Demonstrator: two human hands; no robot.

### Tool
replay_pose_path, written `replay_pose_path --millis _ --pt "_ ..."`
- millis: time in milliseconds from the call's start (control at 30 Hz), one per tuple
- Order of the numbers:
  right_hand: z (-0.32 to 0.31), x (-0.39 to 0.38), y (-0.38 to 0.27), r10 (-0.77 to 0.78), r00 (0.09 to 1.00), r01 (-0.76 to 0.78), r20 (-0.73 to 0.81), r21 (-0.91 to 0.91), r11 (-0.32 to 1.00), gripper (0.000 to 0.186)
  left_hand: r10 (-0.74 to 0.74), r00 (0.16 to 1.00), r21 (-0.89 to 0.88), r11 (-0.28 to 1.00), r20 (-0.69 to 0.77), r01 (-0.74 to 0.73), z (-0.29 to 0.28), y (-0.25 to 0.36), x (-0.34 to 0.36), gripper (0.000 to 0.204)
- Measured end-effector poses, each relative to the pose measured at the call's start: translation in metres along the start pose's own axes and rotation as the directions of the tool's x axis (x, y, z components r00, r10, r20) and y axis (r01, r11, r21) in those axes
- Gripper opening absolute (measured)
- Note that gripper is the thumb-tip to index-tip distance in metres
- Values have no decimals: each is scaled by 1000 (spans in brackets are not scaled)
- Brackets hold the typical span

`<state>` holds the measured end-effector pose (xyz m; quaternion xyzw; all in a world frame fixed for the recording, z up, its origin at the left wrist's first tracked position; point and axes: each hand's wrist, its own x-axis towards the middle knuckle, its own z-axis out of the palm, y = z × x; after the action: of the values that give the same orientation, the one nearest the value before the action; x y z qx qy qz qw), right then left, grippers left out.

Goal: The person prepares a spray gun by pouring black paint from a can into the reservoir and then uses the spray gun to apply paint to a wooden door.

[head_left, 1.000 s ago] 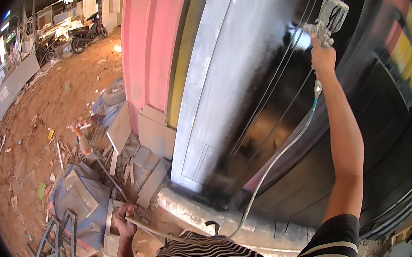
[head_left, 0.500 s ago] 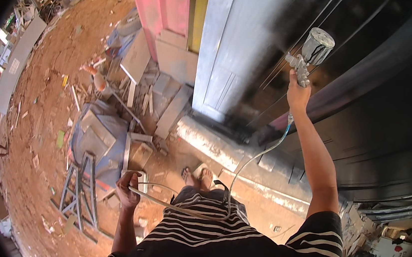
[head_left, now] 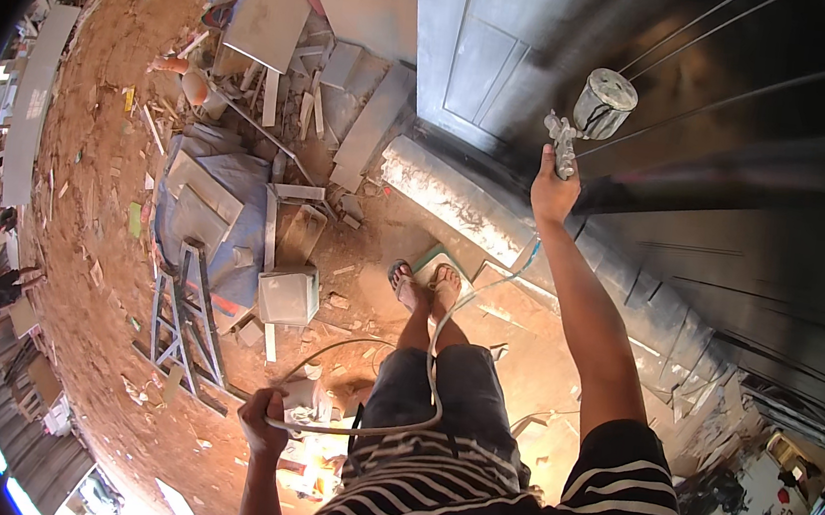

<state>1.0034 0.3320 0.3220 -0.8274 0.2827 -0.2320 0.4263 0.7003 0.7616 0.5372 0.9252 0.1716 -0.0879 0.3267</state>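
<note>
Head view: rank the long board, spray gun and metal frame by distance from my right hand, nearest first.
1. Spray gun, held in the right hand.
2. Metal frame, on the ground to the left.
3. Long board, at the far left.

The right hand (head_left: 555, 194) grips atop an outstretched arm (head_left: 595, 322) while the left hand (head_left: 263, 421) curls fist-like lower down.

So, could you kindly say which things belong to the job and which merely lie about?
In the job:
gravity-feed spray gun in the right hand
air hose in the left hand
grooved silver-and-black panel

Lying about:
metal frame
blue tarpaulin
board offcuts
</note>
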Motion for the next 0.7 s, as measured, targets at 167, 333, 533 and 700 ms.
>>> replay_pose_path --millis 167,333,533,700 --pt "72 -17 77 115 993 -115 -13 -60 992 36 -87 994 55 995 68 83 45 -17 11 26" --pt "138 -42 167 192 981 -192 -11 -119 974 39 -243 959 110 967 144 228 89 -40 7 23" --pt "206 -74 275 217 976 -212 2 -190 959 42 -406 889 186 910 213 371 143 -72 -4 25" --pt "253 -102 335 283 959 -270 10 -280 921 43 -464 862 240 878 204 415 177 -97 -11 27"
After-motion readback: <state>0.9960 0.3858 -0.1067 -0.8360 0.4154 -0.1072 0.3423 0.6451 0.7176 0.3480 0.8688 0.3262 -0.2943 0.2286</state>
